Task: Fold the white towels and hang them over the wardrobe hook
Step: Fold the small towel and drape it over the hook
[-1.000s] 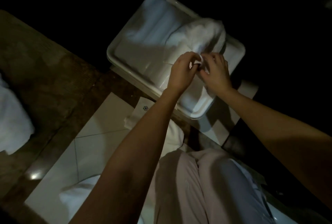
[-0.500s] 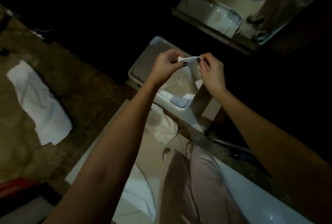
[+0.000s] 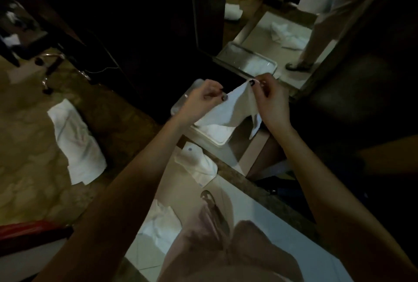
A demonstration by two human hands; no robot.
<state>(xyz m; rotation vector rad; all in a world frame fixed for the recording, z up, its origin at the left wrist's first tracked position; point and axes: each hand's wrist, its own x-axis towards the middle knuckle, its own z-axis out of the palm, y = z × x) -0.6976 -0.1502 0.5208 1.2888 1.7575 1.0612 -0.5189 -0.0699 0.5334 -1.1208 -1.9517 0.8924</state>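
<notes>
The gloom is swallowing the dark furniture (image 3: 147,21) ahead of you, so its detail is hard to make out. Your forearms are covering part of the floor. The white towel (image 3: 228,112) is hiding much of the white tray (image 3: 220,142) beneath it. Your hands are working slightly apart: your left hand (image 3: 201,100) is pinching one upper corner and your right hand (image 3: 273,102) the other. The towel is sagging between them above the tray. Another towel (image 3: 77,143) is lying on the floor, well off to your left.
</notes>
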